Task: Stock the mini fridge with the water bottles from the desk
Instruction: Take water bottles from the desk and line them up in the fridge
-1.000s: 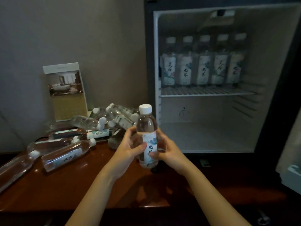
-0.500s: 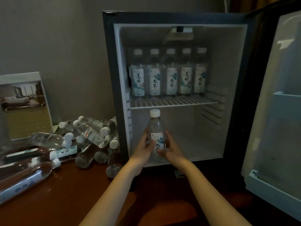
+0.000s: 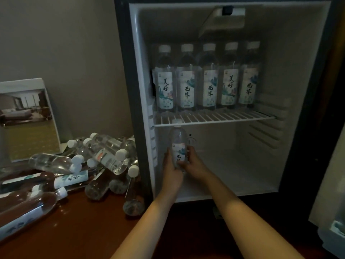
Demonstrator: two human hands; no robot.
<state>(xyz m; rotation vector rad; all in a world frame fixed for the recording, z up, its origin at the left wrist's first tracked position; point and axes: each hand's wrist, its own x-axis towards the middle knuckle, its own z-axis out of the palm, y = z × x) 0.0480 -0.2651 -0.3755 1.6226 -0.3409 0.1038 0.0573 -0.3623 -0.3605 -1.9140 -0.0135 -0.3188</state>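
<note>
A person's left hand (image 3: 170, 171) and right hand (image 3: 195, 162) grip one upright water bottle (image 3: 178, 144) from either side. Their fingers are curled round its labelled lower half. The bottle is inside the lower compartment of an open mini fridge (image 3: 137, 71), close to the compartment's left wall. Its white cap shows level with the front edge of the wire shelf (image 3: 224, 118) above it. Whether its base has reached the fridge floor (image 3: 233, 174) cannot be told, as the hands cover it. Five bottles (image 3: 208, 81) stand in a row along the back edge of the shelf. On the tabletop (image 3: 74, 221) left of the fridge, loose bottles (image 3: 104, 156) lie heaped on their sides near the back edge. The nearest are right up against the fridge's outer wall, and a picture card (image 3: 28, 120) is propped behind them.

The step in hand looks to be setting the first bottle on the lower level. Tight headroom is the likely hazard: a lift or tilt could knock the cap against the shelf and jar the row above. Released before its base sits flat, the tall, narrow bottle could topple. The heap outside looks unsteady too, and round bottles could roll toward the tabletop's front edge when one is drawn out.
</note>
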